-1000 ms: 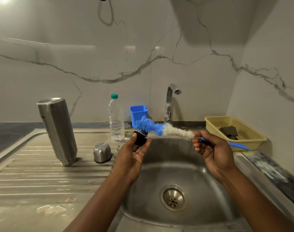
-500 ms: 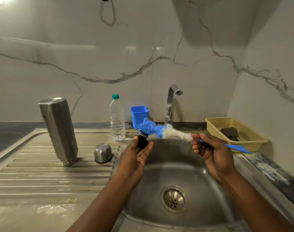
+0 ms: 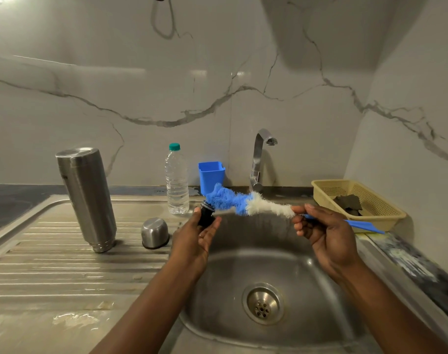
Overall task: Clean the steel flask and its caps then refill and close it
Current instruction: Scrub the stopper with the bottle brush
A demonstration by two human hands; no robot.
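Left hand (image 3: 194,241) holding black inner cap (image 3: 207,215) over sink (image 3: 256,254), fingers pinching its sides, open end facing right, probably so drips are falling into sink. Right hand (image 3: 325,233) gripping brush (image 3: 243,203), fingers curled round handle, blue bristles touching cap. Steel flask (image 3: 87,198) standing inverted, draining, on worktop (image 3: 51,272) at left; steel cup cap (image 3: 155,232) lying mouth-down just beside it.

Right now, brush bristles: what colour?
Bottle brush: blue at the tip, white near the handle. Head view shows it.
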